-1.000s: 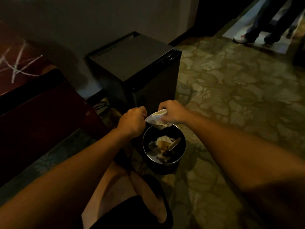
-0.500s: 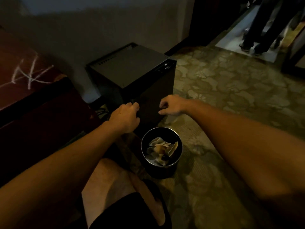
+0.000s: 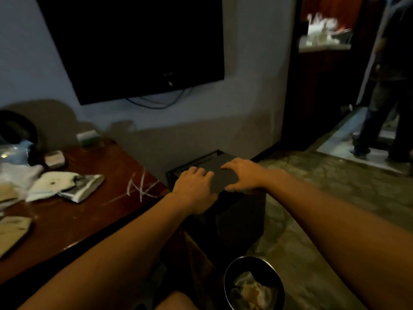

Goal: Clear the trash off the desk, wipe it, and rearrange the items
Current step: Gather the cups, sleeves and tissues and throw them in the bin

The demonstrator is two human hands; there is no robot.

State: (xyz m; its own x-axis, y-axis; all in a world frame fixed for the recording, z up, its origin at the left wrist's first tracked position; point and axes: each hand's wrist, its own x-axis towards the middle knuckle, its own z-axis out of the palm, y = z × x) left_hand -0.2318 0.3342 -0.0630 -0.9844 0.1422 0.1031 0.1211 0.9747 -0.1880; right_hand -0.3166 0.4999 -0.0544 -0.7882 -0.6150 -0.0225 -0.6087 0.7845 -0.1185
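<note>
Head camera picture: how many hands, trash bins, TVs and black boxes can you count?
Hands: 2 (left hand, right hand)
Trash bin: 1
TV: 1
Black box: 1
Total: 5

Both arms reach far forward, bare and nearly parallel. The left hand is loosely curled, palm down, holding nothing. The right hand spreads its fingers, empty.

bin cut by bottom edge, shelf clutter blurred, desk cropped at left
</note>
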